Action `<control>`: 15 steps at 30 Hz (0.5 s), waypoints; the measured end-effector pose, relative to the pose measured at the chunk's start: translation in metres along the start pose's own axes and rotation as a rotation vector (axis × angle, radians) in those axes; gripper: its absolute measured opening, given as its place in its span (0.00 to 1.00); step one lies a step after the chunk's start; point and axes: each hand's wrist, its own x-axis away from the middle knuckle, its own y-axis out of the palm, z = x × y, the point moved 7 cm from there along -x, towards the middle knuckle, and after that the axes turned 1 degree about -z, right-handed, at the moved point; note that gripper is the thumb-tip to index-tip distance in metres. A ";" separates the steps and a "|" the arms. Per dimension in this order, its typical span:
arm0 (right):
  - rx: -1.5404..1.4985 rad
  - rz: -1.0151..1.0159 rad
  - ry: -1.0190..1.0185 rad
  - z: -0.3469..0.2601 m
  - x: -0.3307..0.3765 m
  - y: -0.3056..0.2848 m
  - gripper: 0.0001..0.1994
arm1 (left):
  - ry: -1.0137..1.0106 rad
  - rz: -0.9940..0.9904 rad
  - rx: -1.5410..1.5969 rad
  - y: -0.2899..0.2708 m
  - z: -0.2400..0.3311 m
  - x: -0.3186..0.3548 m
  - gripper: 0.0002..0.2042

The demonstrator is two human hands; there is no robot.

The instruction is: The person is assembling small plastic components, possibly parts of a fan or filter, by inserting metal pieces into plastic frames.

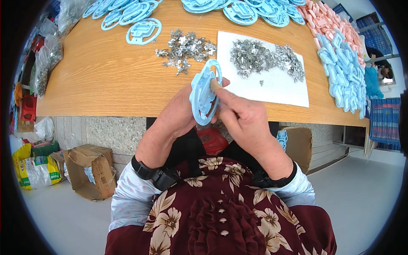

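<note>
My left hand (182, 108) is closed round a light-blue oval plastic piece (203, 100), a ring with a moulded middle, held tilted up on edge over the table's near edge. Left fingertips show behind its far right rim. From the right, my right hand (246, 114) presses a fingertip against the moulded middle, its other fingers curled beside the rim. Whether a small part lies under that fingertip is hidden. Beyond my hands are a heap of small silvery metal clips (185, 49) and more metal pieces (250, 57) on a white sheet (280, 93).
Stacked light-blue oval pieces (242, 12) line the far side of the wooden table (106, 80); one (144, 32) lies nearer. Blue handle-like parts (342, 70) and pink parts (333, 25) are heaped at the right. Cardboard boxes (91, 170) stand on the floor below.
</note>
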 end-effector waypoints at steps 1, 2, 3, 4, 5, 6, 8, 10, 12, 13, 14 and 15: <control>0.103 -0.027 -0.063 -0.003 0.001 0.002 0.20 | 0.010 0.017 0.015 0.002 0.001 0.000 0.22; 0.159 -0.002 -0.132 -0.005 0.000 0.001 0.22 | 0.018 0.035 0.030 0.005 0.001 0.001 0.22; 0.219 -0.010 -0.171 -0.008 0.001 0.001 0.22 | 0.033 0.041 0.040 0.007 0.002 0.001 0.22; 0.282 -0.018 -0.211 -0.012 0.002 -0.001 0.22 | 0.049 0.043 0.051 0.010 0.003 0.001 0.22; 0.346 -0.025 -0.250 -0.016 0.003 -0.003 0.22 | 0.038 0.072 0.002 0.009 0.004 -0.001 0.22; 0.241 -0.034 -0.208 -0.020 0.004 -0.005 0.21 | 0.026 0.100 -0.048 0.007 0.005 -0.004 0.21; 0.045 -0.047 -0.116 -0.028 0.010 -0.007 0.19 | 0.013 0.157 -0.218 -0.001 0.004 -0.005 0.19; -0.253 0.083 0.059 -0.010 0.016 -0.014 0.16 | 0.083 0.222 -0.208 0.004 0.005 -0.006 0.19; -0.454 0.149 0.169 0.011 0.022 -0.022 0.11 | 0.108 0.241 -0.259 0.014 0.009 -0.001 0.17; -0.503 0.151 0.191 0.019 0.024 -0.026 0.08 | 0.150 0.227 -0.299 0.018 0.012 0.002 0.17; -0.511 0.151 0.237 0.024 0.028 -0.033 0.07 | 0.193 0.213 -0.338 0.021 0.015 0.004 0.17; -0.519 0.150 0.284 0.029 0.032 -0.038 0.06 | 0.236 0.200 -0.377 0.024 0.019 0.005 0.17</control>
